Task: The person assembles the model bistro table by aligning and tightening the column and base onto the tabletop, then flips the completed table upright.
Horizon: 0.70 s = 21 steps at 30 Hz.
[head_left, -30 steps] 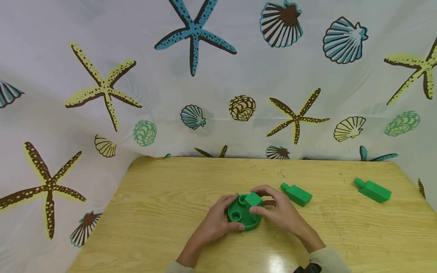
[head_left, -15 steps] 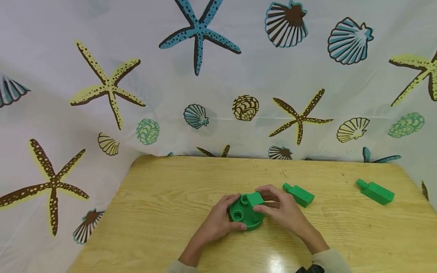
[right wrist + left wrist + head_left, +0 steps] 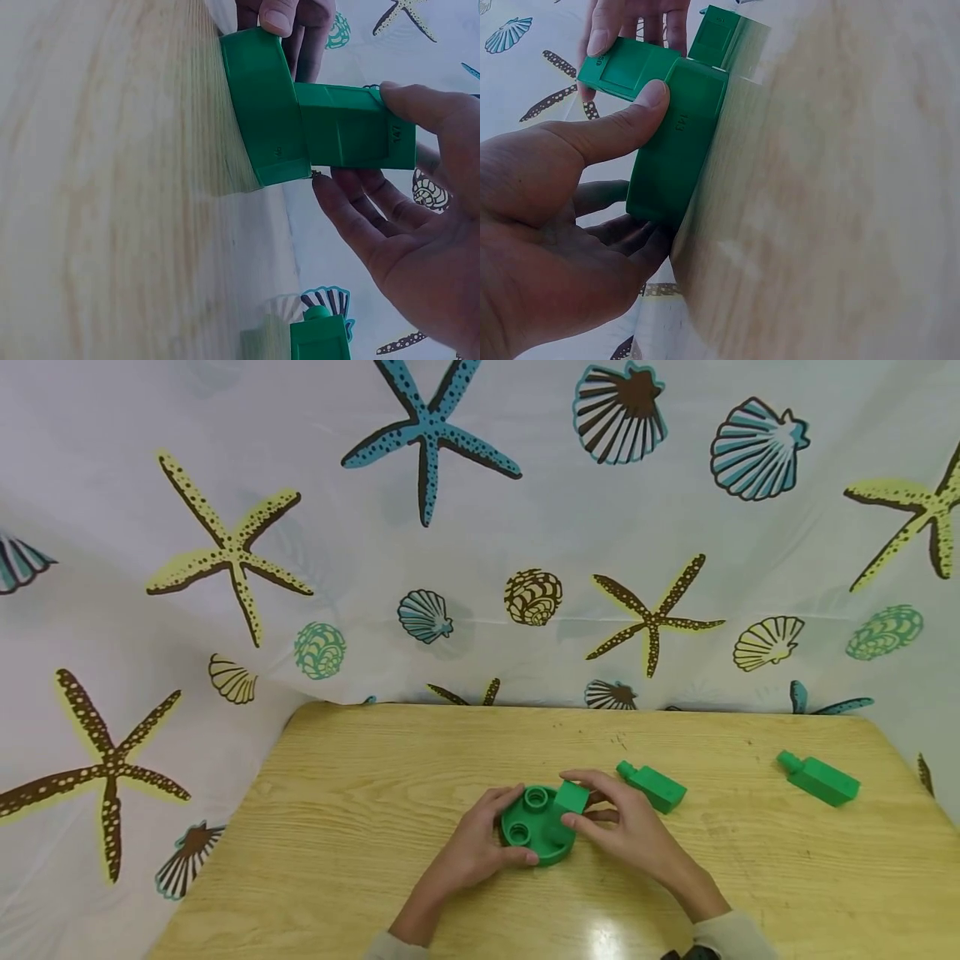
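Shell-printed cloth backed the wooden desk. At left, the left hand gripped the round green base on the desk, two round sockets showing. At its right side stood the square green block, pinched by the right hand; how deeply it sat could not be told. Care probably called for keeping the block square to a firmly braced base. Farther right lay one necked green piece, then a second piece.
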{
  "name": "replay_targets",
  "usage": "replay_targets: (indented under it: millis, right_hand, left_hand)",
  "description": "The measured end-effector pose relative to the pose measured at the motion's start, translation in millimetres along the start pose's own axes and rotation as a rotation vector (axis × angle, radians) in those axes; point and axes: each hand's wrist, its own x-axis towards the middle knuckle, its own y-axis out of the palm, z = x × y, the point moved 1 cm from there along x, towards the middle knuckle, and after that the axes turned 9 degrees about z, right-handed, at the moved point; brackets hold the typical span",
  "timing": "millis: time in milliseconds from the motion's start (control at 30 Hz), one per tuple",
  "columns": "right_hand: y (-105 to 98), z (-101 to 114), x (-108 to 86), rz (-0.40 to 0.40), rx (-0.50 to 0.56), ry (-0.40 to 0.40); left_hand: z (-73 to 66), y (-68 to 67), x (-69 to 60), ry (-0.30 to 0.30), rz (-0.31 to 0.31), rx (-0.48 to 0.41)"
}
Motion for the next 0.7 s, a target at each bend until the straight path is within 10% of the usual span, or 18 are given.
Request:
replay_targets:
  millis: [700]
  right_hand:
    - [-12, 1, -15.8, -0.045, 0.031, -0.038]
  left_hand:
    - [0.9, 0.6, 1.2, -0.004, -0.006, -0.005]
